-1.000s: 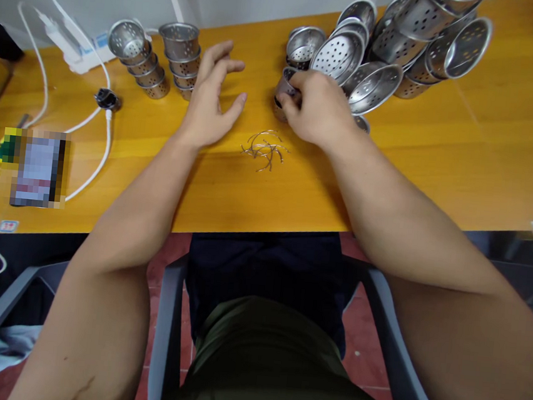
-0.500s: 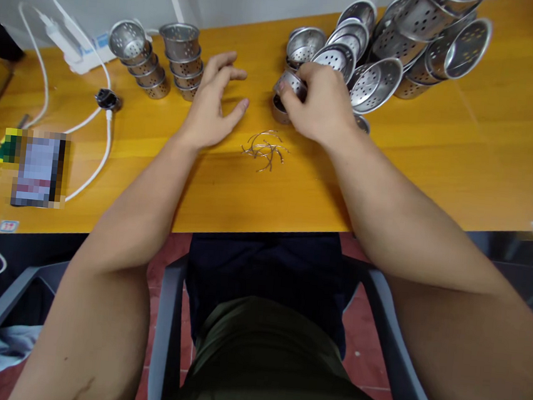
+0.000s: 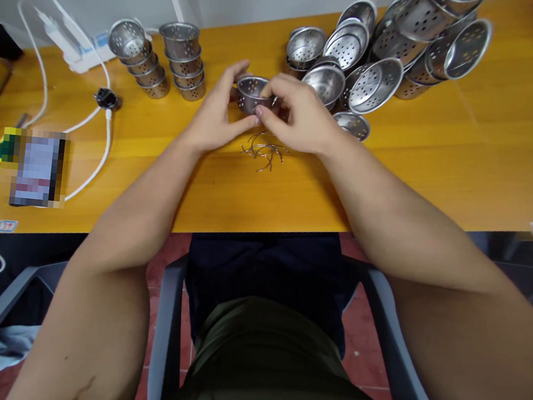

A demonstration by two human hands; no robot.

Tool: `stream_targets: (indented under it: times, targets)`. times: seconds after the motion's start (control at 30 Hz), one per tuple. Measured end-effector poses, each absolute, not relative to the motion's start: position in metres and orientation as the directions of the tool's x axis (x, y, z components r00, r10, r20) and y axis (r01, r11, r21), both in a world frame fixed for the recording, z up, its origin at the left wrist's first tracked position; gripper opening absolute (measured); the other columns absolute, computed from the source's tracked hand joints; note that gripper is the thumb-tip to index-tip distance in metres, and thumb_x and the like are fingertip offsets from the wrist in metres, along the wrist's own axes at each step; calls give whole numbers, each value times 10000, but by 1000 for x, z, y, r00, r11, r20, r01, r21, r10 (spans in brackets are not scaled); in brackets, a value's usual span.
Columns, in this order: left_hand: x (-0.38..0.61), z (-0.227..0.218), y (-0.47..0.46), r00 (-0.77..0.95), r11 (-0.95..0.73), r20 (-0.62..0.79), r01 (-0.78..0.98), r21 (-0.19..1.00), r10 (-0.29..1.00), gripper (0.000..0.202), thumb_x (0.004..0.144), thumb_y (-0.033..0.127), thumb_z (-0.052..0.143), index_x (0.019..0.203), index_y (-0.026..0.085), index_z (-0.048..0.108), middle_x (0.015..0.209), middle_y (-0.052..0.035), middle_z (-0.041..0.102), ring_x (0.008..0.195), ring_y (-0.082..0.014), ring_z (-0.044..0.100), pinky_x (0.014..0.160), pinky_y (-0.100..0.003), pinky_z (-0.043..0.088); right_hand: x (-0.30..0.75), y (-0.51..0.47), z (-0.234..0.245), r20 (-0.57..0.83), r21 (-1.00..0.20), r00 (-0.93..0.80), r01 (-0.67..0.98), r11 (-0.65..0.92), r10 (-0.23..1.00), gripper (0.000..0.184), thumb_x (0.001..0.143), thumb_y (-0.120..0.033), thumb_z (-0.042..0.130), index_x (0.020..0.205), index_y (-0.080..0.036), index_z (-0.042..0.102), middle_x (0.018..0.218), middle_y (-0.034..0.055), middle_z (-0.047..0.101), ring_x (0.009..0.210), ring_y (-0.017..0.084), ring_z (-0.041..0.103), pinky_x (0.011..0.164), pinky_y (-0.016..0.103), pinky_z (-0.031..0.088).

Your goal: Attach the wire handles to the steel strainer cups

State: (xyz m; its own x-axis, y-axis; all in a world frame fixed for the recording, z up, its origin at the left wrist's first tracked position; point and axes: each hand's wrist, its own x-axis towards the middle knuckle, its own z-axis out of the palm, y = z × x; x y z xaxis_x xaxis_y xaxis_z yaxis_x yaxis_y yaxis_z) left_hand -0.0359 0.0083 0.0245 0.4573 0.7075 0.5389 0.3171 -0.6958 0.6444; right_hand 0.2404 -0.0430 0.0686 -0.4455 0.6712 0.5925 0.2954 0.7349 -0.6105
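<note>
A small perforated metal strainer cup (image 3: 249,103) is held between my two hands above the table. My left hand (image 3: 213,116) curves round its left side, the thumb along the front. On the right rim, the thumb and fingers of my right hand (image 3: 303,115) pinch the cup, some fingertips reaching inside. Just below the hands lies a small pile of thin curved metal wires (image 3: 266,153). To the right of my right hand, a loose strainer cup (image 3: 325,83) leans among others, and another cup (image 3: 353,125) lies near the wrist.
Two stacks of strainer cups (image 3: 148,78) (image 3: 185,47) stand at the back left. A larger heap of cups (image 3: 408,44) fills the back right. On the left are a power strip (image 3: 80,50), white cables, a black plug (image 3: 108,98) and a blurred phone (image 3: 38,168).
My right hand has moved left from the heap with a strainer cup. My left hand has closed in round that cup, and the cups near the heap's front have shifted.
</note>
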Motion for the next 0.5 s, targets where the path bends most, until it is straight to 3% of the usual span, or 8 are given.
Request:
stream_targets:
  times: [0.13, 0.23, 0.3, 0.4, 0.5]
  targets:
    - [-36, 25, 11, 444, -691, 543, 317, 650, 713, 1176, 941, 683, 1054, 1936, 488, 459, 1951, -107, 603, 1829, -521, 551, 1419, -792, 624, 241, -41, 68, 585, -644, -452, 246, 725, 673, 448, 1110, -756, 924, 1079, -346, 747, 1202, 103, 799, 995, 372, 750, 885, 527, 713]
    - [-39, 27, 10, 440, -724, 577, 366, 585, 689, 1228, 956, 648, 1019, 1989, 498, 374, 2024, -67, 515, 1920, -475, 429, 1504, -778, 548, 241, -42, 70, 587, -674, -412, 228, 702, 697, 423, 1077, -747, 944, 1125, -364, 772, 1261, 104, 801, 1057, 381, 769, 852, 503, 715]
    - [-41, 29, 10, 436, -742, 601, 385, 549, 670, 1156, 989, 652, 983, 1971, 500, 392, 2030, -53, 500, 1940, -452, 402, 1563, -750, 482, 240, -42, 72, 588, -686, -372, 240, 687, 718, 418, 1064, -746, 941, 1161, -378, 768, 1271, 99, 802, 1089, 389, 776, 846, 501, 716]
    - [-42, 32, 9, 432, -762, 627, 378, 526, 648, 1036, 1006, 658, 955, 1903, 463, 473, 1941, -108, 575, 1901, -493, 451, 1566, -780, 451, 240, -43, 74, 607, -682, -324, 257, 685, 726, 415, 1064, -745, 928, 1206, -391, 764, 1309, 92, 808, 1027, 369, 775, 822, 496, 713]
    - [-38, 38, 6, 411, -760, 639, 362, 540, 650, 959, 948, 607, 998, 1796, 460, 576, 1809, -141, 664, 1785, -535, 550, 1436, -834, 560, 243, -45, 77, 623, -656, -311, 291, 696, 718, 360, 1070, -705, 928, 1213, -406, 786, 1318, 82, 815, 935, 345, 758, 789, 510, 718]
